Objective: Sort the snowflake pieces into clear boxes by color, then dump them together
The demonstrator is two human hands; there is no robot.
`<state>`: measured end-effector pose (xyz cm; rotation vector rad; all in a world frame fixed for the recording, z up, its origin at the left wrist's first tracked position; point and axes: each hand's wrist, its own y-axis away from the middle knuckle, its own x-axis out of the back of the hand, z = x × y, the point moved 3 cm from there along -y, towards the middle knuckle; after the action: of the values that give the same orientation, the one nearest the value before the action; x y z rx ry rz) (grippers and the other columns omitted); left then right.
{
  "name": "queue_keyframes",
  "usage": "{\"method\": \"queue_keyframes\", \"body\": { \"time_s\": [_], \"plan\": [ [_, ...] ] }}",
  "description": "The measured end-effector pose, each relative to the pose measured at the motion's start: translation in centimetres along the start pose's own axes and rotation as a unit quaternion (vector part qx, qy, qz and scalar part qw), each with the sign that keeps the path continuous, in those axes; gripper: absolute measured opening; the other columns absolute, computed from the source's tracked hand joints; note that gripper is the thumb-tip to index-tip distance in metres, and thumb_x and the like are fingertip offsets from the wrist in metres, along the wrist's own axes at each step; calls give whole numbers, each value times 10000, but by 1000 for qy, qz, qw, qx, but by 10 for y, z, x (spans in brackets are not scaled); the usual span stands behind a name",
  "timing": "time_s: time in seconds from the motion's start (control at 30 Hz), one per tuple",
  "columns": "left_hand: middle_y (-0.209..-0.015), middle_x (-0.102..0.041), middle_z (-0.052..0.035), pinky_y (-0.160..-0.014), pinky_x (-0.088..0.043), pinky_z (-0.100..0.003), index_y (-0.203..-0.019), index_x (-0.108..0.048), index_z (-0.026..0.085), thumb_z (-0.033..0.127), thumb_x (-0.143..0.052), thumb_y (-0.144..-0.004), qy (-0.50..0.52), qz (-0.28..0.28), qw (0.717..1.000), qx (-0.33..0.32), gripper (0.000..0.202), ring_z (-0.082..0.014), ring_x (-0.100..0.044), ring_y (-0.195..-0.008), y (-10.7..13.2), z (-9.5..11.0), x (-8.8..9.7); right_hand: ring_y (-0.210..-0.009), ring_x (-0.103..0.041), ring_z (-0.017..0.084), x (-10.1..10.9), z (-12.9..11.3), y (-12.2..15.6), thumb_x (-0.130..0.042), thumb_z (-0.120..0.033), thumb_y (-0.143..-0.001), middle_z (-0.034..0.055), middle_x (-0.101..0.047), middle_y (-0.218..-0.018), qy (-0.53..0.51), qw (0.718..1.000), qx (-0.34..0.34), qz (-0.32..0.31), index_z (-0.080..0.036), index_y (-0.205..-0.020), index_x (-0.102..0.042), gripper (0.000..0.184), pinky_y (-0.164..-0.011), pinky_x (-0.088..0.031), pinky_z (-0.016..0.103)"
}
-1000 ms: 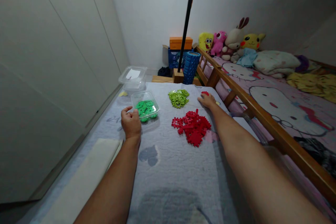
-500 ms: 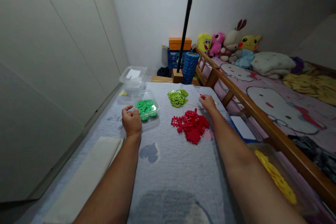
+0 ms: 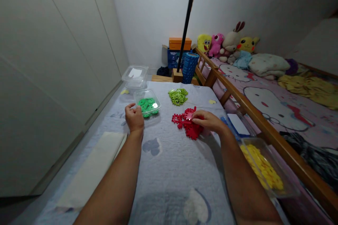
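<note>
1. My left hand [image 3: 134, 117] is curled up at the near left corner of a clear box [image 3: 155, 97]. The fingers are bent in close. I cannot tell if they pinch the rim or only rest by it.
2. In that box, just right of my left hand, I see a lot of green pieces [image 3: 148, 105].
3. My right hand [image 3: 208, 121] is over a heap of red pieces [image 3: 194, 133]. Its thumb and fingers point down and to the left, at the top of the heap. I cannot tell if they are closed on a piece or just touching.
4. The red heap is under my right fingers and also sticks out to their left. My hand hides some of it.
5. Past my right hand and a bit to the left is a light green heap [image 3: 177, 97], flat on the cloth [image 3: 171, 172].
6. Past my left hand, behind the green box, is a bigger clear tub [image 3: 136, 85] with white paper [image 3: 135, 73] on it.
7. Nearer than my left hand, beside that arm, lies a long, pale, flat thing [image 3: 92, 168].
8. To the right of my right arm is a clear tray [image 3: 287, 190] with yellow pieces [image 3: 264, 168].
</note>
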<state>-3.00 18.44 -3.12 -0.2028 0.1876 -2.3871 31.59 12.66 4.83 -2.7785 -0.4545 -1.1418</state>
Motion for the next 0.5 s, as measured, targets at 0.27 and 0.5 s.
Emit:
{"method": "queue_keyframes", "body": {
  "time_s": [0.27, 0.5],
  "plan": [
    [-597, -403, 106, -625, -354, -267, -1093, -583, 185, 315, -614, -817, -4, -7, 1000, 2, 306, -131, -423, -540, -1, -1, 1, -1229, -626, 265, 0, 47, -18, -637, -433, -875, 107, -707, -1288, 23, 970, -103, 217, -199, -1174, -715, 388, -1107, -446, 404],
    [-576, -408, 105, -600, -341, -263, -1099, -582, 178, 338, -608, -811, -4, -12, 1000, -9, 331, -134, -410, -528, 0, -1, 1, -1224, -652, 263, -21, 57, -33, -683, -381, -862, 114, -711, -1324, -24, 989, -78, 122, -187, -1254, -690, 437, -1121, -454, 426]
  ]
}}
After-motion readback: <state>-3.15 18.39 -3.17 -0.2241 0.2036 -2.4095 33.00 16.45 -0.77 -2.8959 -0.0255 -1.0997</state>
